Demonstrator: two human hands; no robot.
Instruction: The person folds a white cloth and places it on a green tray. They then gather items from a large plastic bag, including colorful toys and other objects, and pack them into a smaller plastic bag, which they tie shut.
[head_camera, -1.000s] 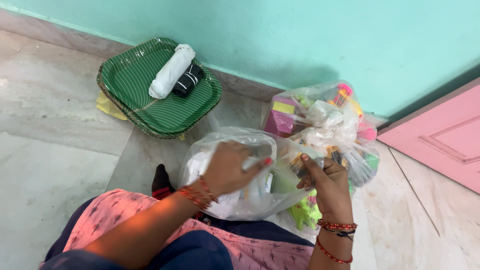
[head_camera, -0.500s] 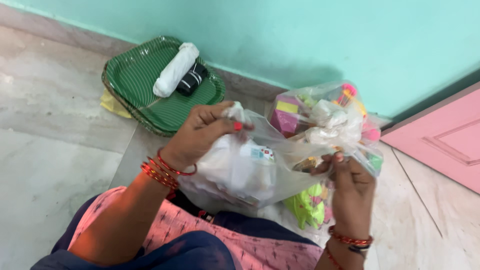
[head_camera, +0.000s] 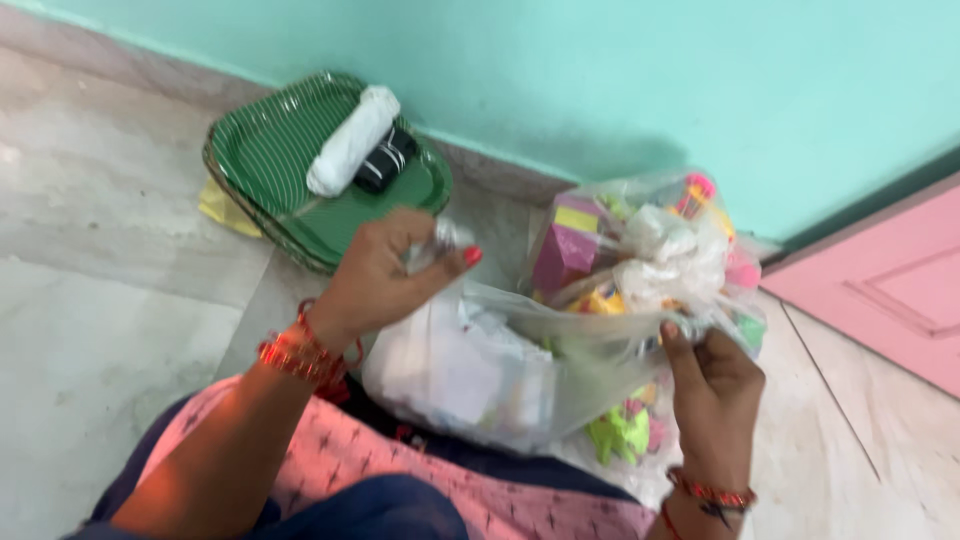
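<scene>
Bag: clear plastic bag of white packets (head_camera: 470, 370), in the lap, mouth stretched between both hands, not yet tied.
Left hand (head_camera: 385, 270): fingers pinched on one bunched corner.
Right hand (head_camera: 715, 375): fingers clamped on the opposite edge.
Behind: second knotted clear bag of colourful items (head_camera: 650, 250); green ribbed trays (head_camera: 270, 160).
Change: mouth pulled lower and flatter than half a second ago.
</scene>
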